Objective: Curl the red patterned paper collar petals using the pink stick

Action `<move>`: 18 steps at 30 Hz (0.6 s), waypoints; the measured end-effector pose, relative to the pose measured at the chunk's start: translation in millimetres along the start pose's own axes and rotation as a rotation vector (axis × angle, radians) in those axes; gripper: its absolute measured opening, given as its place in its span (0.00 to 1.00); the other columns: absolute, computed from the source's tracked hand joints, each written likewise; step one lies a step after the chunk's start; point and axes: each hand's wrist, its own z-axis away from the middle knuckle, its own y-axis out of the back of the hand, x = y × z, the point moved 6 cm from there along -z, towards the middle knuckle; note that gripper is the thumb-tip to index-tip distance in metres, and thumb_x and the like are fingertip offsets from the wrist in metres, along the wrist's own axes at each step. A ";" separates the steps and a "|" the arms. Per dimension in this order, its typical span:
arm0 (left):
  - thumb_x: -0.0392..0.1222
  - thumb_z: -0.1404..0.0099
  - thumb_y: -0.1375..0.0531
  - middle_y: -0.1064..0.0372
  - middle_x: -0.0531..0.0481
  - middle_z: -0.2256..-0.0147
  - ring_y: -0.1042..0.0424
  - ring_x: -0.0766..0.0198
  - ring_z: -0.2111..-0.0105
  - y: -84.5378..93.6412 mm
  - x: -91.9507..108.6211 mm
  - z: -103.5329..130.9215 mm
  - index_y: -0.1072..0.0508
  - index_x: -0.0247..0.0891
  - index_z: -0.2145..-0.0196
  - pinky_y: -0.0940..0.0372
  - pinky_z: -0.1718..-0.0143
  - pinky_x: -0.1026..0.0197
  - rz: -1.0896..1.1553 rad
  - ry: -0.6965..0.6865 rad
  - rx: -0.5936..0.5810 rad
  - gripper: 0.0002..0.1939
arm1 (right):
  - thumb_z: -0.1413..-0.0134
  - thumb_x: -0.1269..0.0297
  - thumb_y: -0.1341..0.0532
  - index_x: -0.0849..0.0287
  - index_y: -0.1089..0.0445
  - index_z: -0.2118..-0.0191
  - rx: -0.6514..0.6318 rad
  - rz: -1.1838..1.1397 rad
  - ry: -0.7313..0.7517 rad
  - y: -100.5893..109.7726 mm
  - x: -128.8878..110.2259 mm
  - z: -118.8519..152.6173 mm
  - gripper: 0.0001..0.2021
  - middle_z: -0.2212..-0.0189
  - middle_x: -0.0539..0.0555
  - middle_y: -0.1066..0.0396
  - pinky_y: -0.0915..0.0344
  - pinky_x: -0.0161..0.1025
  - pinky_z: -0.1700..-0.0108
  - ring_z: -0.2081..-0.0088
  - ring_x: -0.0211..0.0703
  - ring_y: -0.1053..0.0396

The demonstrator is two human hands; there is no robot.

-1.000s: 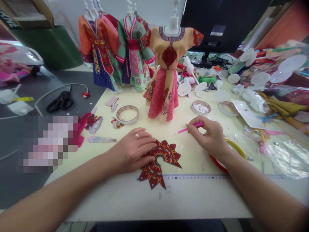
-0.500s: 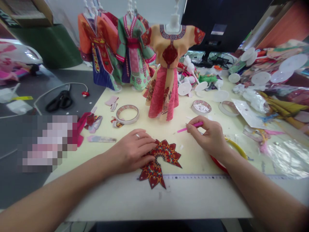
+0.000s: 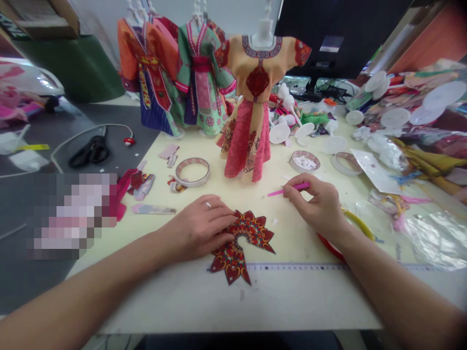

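Note:
My left hand [image 3: 206, 227] lies flat, fingers stretched out, over the left part of a red patterned collar piece [image 3: 255, 224]. This piece is a curved ring with pointed petal edges and a gap at its lower right; my fingers hide some of it. To the right of it, my right hand [image 3: 317, 201] is closed in a pinch just above the table. Its fingers hold a slim pink stick-like tool [image 3: 276, 193], whose exact kind I cannot make out. Under the collar piece's lower edge runs a clear ruler [image 3: 292, 267].
A doll-sized dress [image 3: 251, 141] on a stand is straight ahead, beside other dressed stands [image 3: 206, 78]. Tape rolls [image 3: 207, 176] and fabric scraps lie around. Yellow-and-red-handled scissors [image 3: 359, 224] rest partly under my right wrist. Black scissors [image 3: 89, 153] lie at left.
My right hand and the pink tool have shifted up very slightly. My left hand stays in place on the collar piece.

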 end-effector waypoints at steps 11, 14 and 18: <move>0.38 0.38 0.42 0.28 0.49 0.70 0.32 0.66 0.69 2.0 -19.4 0.5 0.27 0.35 0.62 0.36 0.66 0.62 0.345 0.476 0.145 0.07 | 0.47 0.63 0.40 0.56 0.33 0.71 -0.145 -0.580 -0.242 -11.9 -5.1 8.4 0.05 0.79 0.48 0.32 0.36 0.36 0.74 0.77 0.35 0.35; 0.38 0.39 0.41 0.28 0.49 0.71 0.32 0.66 0.69 -2.0 -19.5 -1.5 0.26 0.35 0.63 0.36 0.65 0.62 0.479 0.539 0.088 0.07 | 0.47 0.62 0.40 0.55 0.32 0.71 -0.192 -0.610 -0.241 -16.5 -11.0 13.0 0.05 0.78 0.48 0.31 0.36 0.35 0.74 0.77 0.35 0.35; 0.36 0.41 0.40 0.28 0.49 0.70 0.32 0.66 0.68 -5.1 -17.6 -2.0 0.25 0.34 0.65 0.36 0.65 0.62 0.564 0.565 0.058 0.07 | 0.47 0.62 0.39 0.56 0.33 0.71 -0.235 -0.611 -0.242 -21.5 -16.1 15.6 0.05 0.79 0.48 0.31 0.36 0.35 0.74 0.76 0.34 0.35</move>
